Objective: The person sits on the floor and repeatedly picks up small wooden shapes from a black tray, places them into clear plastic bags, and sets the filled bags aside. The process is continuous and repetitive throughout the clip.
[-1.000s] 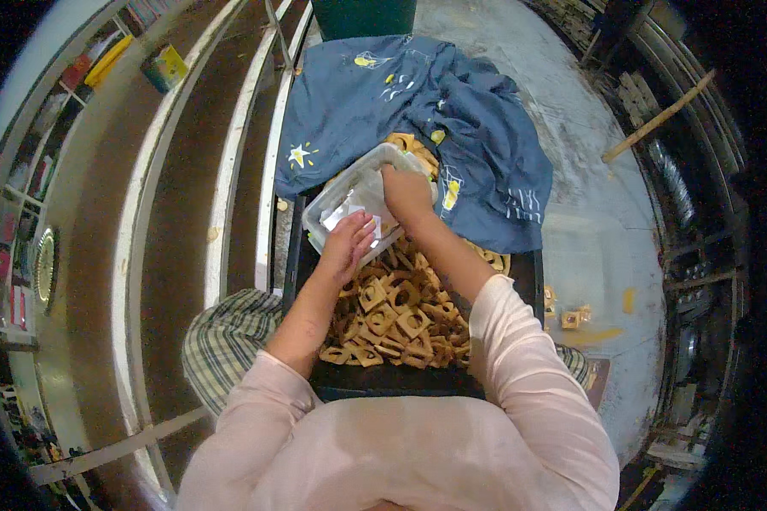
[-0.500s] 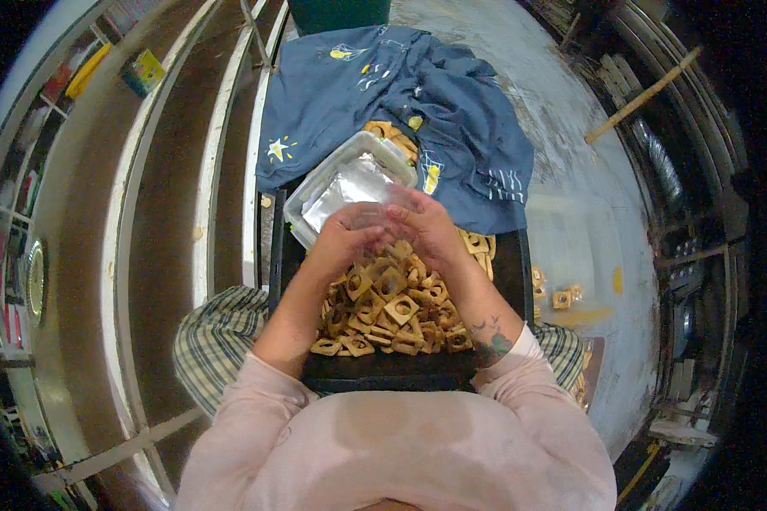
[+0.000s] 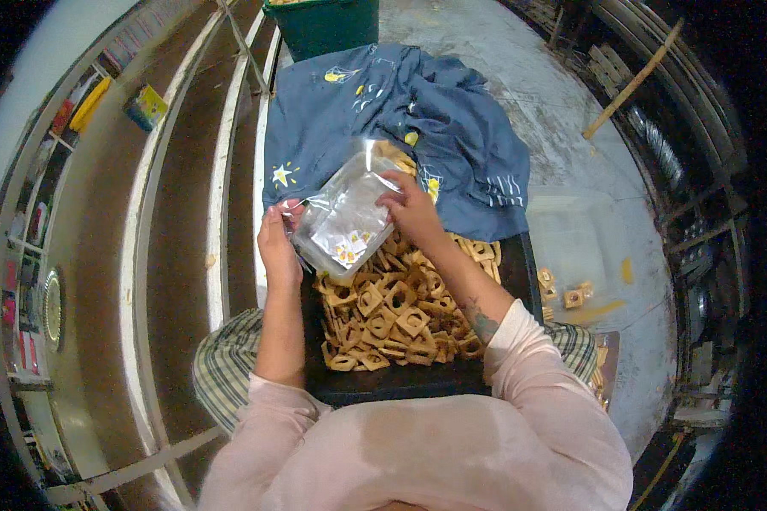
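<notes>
Clearly, a sheet of shiny clear plastic (image 3: 337,213) is spread between the two hands, over a translucent container (image 3: 341,272). Its left edge is pinched in the nearly closed fingers of the left hand (image 3: 279,244). Its right side is met by the bent fingers of the right hand (image 3: 412,209); whether it is gripped there cannot be told. Small printed labels (image 3: 352,248) are seen between the hands, above heaped tan square pieces (image 3: 388,324) with round holes
</notes>
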The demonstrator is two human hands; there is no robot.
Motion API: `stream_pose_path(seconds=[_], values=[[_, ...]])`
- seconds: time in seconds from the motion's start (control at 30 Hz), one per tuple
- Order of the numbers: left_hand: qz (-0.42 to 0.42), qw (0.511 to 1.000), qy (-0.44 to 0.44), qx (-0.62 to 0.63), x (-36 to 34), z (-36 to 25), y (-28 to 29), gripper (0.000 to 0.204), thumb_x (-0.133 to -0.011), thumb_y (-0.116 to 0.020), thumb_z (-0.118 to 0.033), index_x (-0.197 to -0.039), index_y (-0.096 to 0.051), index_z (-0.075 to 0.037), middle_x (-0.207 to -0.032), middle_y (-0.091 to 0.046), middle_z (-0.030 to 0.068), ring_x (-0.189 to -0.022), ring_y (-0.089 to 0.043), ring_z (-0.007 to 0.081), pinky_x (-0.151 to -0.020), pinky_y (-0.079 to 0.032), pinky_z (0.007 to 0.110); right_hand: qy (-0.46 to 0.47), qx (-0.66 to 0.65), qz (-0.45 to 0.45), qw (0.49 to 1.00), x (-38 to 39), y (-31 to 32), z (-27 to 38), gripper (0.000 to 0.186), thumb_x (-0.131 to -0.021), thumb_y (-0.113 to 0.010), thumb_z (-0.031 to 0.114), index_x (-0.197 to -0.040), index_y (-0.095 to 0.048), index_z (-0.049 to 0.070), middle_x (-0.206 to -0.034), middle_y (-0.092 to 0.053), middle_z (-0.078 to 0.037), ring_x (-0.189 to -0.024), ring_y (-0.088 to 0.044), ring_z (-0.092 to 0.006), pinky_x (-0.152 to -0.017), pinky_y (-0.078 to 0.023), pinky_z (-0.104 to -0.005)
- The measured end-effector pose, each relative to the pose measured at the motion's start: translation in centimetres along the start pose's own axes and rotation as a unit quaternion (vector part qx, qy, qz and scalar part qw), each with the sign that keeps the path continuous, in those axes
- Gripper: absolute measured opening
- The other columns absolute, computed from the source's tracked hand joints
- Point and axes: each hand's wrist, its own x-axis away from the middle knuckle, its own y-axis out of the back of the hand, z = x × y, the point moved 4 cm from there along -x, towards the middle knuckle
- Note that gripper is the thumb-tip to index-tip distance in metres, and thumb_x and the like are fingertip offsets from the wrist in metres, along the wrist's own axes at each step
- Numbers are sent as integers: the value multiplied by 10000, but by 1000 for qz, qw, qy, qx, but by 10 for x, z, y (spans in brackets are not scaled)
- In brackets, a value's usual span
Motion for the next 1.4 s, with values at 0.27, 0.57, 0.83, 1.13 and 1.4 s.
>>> stream_pose_path(seconds=[0.27, 0.57, 0.83, 1.13, 1.4], values=[[153, 983, 93, 44, 17, 27, -35, 370, -812, -504, -65, -1170, -415, -92, -981, -569, 118, -821, -572, 172, -722, -452, 268, 95, 436, -20, 895, 1, -33, -2, 559, -713, -629, 154, -1203, -385, 41, -891, -535, -191, -827, -552, -268, -722, -454, -359], [303, 931, 175, 106, 41, 34, -66, 501, -726, -568, -18, -1190, -401, -108, -991, -552, 111, -797, -600, 206, -701, -483, 297, -263, -310, 165, 899, 26, -7, -5, 477, -789, -611, 177, -1180, -412, -11, -994, -542, -72, -872, -528, -151, -687, -478, -286], [252, 952, 117, -125, 54, 44, -73, 105, -846, -512, -132, -816, -571, -50, -849, -548, 10, -682, -501, 94, -616, -393, 202, -68, 173, 68, 980, 40, 12, 7, 122, -723, -654, 124, -697, -619, 10, -658, -599, -14, -585, -530, -102, -562, -423, -227], [230, 965, 127, 14, 47, 38, -69, 66, -825, -534, -105, -861, -520, -52, -808, -517, -5, -680, -480, 67, -592, -385, 182, -41, -92, 99, 990, 63, 1, 11, 110, -760, -596, 88, -850, -591, 24, -726, -582, -24, -627, -514, -86, -570, -410, -219], [279, 943, 180, 9, 57, 54, -75, 172, -821, -568, -213, -852, -529, -48, -752, -532, 4, -687, -499, 80, -617, -400, 208, -191, -195, 127, 954, 64, 9, 3, 201, -844, -519, 220, -841, -557, 22, -765, -554, -16, -701, -501, -88, -617, -408, -219]])
